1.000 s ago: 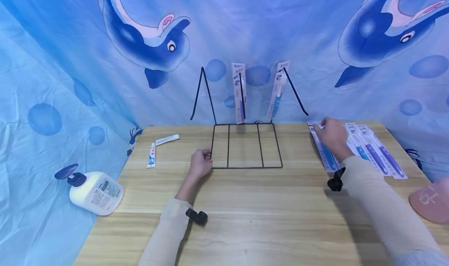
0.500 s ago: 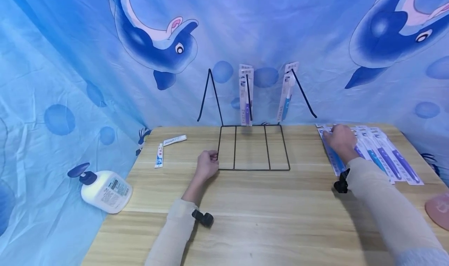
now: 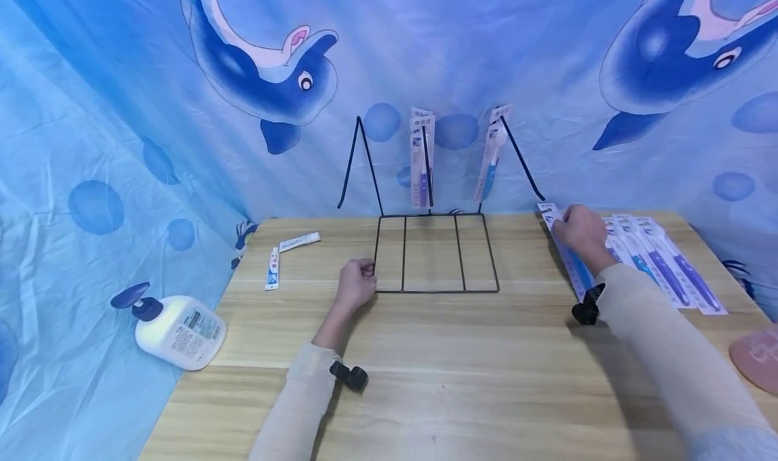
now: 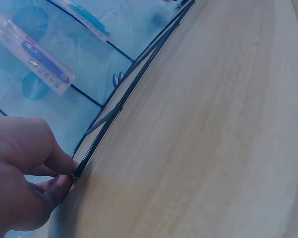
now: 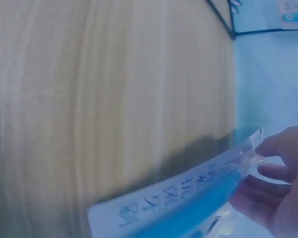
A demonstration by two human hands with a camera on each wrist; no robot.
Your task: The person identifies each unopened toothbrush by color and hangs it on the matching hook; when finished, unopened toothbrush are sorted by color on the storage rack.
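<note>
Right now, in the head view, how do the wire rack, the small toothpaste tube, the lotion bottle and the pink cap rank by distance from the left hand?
1. Wire rack: touched by the left hand.
2. Toothpaste tube: table's left.
3. Lotion bottle: off the left edge.
4. Pink cap: far right.

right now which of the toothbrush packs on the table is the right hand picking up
The leftmost pack, nearest the wire rack. The right hand pinches its top end, lifted off the table; the others lie flat.

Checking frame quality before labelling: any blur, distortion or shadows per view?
Head view: sharp, wide-angle bend at the edges, soft arm shadows on the table. Left wrist: left hand and wire rack fairly clear. Right wrist: toothbrush pack blurred, casting a dark shadow.
</note>
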